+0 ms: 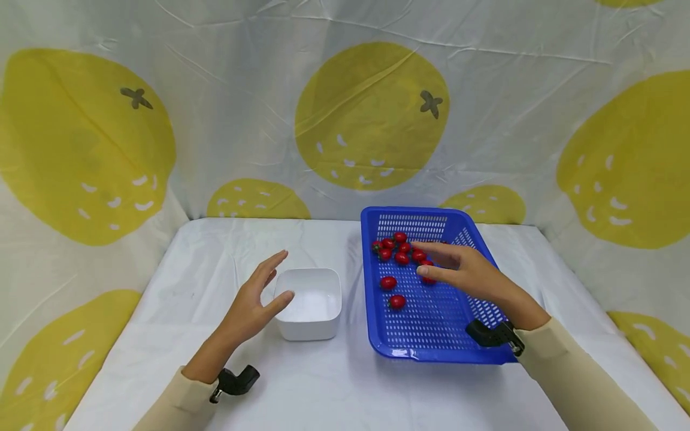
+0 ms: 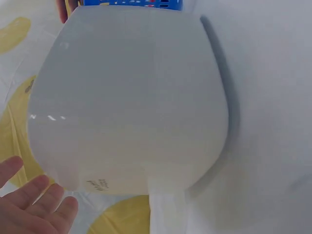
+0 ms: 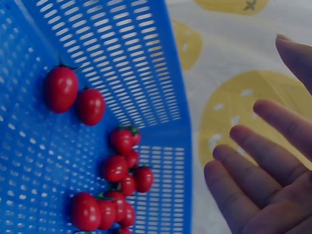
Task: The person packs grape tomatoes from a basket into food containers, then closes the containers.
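Observation:
In the head view my left hand (image 1: pixel 250 309) is beside the left side of a white square bowl (image 1: pixel 308 330), thumb and fingers spread apart. Nothing is in its grasp; whether it touches the bowl I cannot tell. The left wrist view shows the bowl's side wall (image 2: pixel 131 97) large, with these fingers at lower left. My right hand (image 1: pixel 469 272) hovers over a blue perforated basket (image 1: pixel 431 335), fingers extended and holding nothing. Several red cherry tomatoes (image 1: pixel 401 258) lie in the basket, mostly toward its far left; the hand hides part of them. Two tomatoes (image 3: pixel 61 89) lie apart from the cluster.
A white cloth (image 1: pixel 323 395) covers the table. Behind and at both sides hangs a white curtain (image 1: pixel 232 120) printed with yellow fruit. The basket stands right of the bowl, a narrow strip of cloth between them. A black wrist camera (image 1: pixel 237 380) sits on the left wrist.

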